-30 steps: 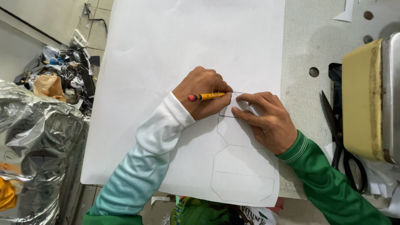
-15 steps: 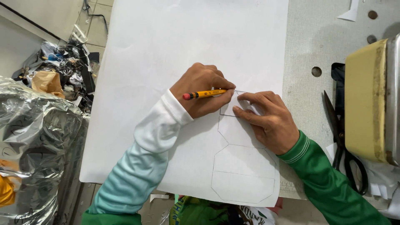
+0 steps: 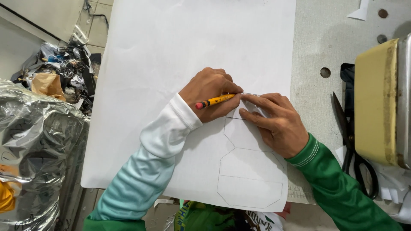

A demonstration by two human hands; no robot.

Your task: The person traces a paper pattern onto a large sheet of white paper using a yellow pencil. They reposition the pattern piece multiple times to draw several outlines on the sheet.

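Pencil (image 3: 215,101) barely shifted, left fingers (image 3: 222,87) pinching it, right hand (image 3: 274,122) flat on paper (image 3: 171,55) (grey worktable (image 3: 329,38), floor clutter)

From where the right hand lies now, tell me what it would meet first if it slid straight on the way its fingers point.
The right hand points left across the white paper, fingers flat on a small template. The left hand, holding the yellow pencil, sits right at its fingertips, so it would likely meet that first.

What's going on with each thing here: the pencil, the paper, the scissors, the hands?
Pencil: gripped in left hand, tip at paper.
White sheet: flat on table, outlines drawn near its lower edge.
Right hand: fingers pressed flat on the sheet.
Scissors: closed, lying untouched on table.
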